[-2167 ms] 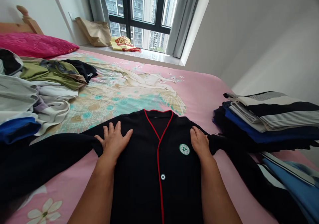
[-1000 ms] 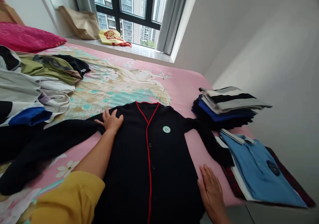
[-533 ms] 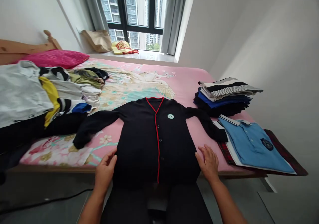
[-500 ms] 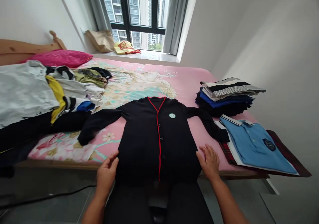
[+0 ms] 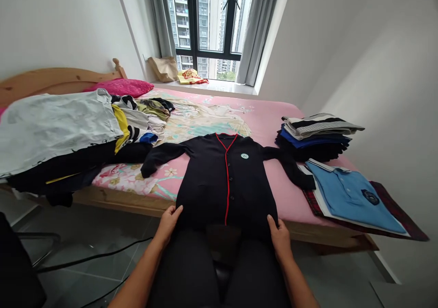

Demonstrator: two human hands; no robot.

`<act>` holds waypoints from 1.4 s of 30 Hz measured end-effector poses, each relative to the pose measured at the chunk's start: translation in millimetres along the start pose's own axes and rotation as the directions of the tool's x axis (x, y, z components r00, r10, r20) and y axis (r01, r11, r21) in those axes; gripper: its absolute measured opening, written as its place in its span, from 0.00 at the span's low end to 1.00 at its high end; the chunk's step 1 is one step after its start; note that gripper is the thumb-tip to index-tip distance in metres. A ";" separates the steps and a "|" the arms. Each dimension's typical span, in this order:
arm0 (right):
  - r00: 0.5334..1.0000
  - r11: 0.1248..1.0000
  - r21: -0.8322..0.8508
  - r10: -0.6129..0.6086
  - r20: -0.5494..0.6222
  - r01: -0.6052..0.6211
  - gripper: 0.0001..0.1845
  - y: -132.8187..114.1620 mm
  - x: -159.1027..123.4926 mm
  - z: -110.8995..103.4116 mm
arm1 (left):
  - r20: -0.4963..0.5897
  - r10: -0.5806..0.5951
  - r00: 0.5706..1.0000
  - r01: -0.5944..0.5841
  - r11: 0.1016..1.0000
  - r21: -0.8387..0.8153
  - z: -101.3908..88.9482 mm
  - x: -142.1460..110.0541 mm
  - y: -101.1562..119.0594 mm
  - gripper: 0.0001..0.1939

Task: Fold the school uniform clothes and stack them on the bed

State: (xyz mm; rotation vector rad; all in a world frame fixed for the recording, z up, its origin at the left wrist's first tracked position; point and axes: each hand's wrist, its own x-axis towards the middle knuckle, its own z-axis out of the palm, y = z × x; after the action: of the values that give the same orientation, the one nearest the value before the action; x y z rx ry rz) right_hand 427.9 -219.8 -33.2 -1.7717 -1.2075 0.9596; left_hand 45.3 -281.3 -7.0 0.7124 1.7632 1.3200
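A black cardigan (image 5: 219,180) with red trim, a round green badge and dark buttons lies flat, front up, on the pink bed (image 5: 273,125). Its sleeves are spread to both sides and its hem hangs over the near bed edge. My left hand (image 5: 169,221) holds the hem's left corner, thumb on top and fingers curled under the cloth. My right hand (image 5: 279,232) grips the right corner the same way. Both forearms reach forward over my dark-trousered legs.
A folded stack of striped, blue and black clothes (image 5: 315,134) sits at the bed's right, with a blue polo shirt (image 5: 352,194) laid flat in front of it. A heap of unfolded clothes (image 5: 68,130) covers the left side. A cable (image 5: 102,255) crosses the floor.
My hands slid from the cardigan's shoulders down its sides to the hem. I have stepped back from the bed, so more of the room and floor shows.
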 end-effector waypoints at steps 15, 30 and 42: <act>0.999 0.999 -0.027 -0.035 -0.039 0.034 0.29 -20.0 -12.2 -21.9 | -0.108 0.123 0.987 -0.092 0.963 0.252 -9.8 -15.3 10.1 0.22; 0.984 0.938 0.297 0.172 0.043 -0.177 0.31 28.1 -35.4 1.1 | 0.112 -0.163 0.980 0.174 0.980 -0.096 -18.6 -40.9 -29.7 0.27; 0.987 0.929 0.334 0.149 0.053 -0.158 0.30 39.9 -34.8 -0.7 | 0.287 -0.325 0.901 0.422 0.501 -0.756 -0.7 -70.1 -18.6 0.08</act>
State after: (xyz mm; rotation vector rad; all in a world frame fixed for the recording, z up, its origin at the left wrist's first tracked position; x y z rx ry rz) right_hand 434.0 -263.1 -63.1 -1.5965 -0.8657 1.2060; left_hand 81.6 -344.2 -6.1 -0.1369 0.9343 1.5239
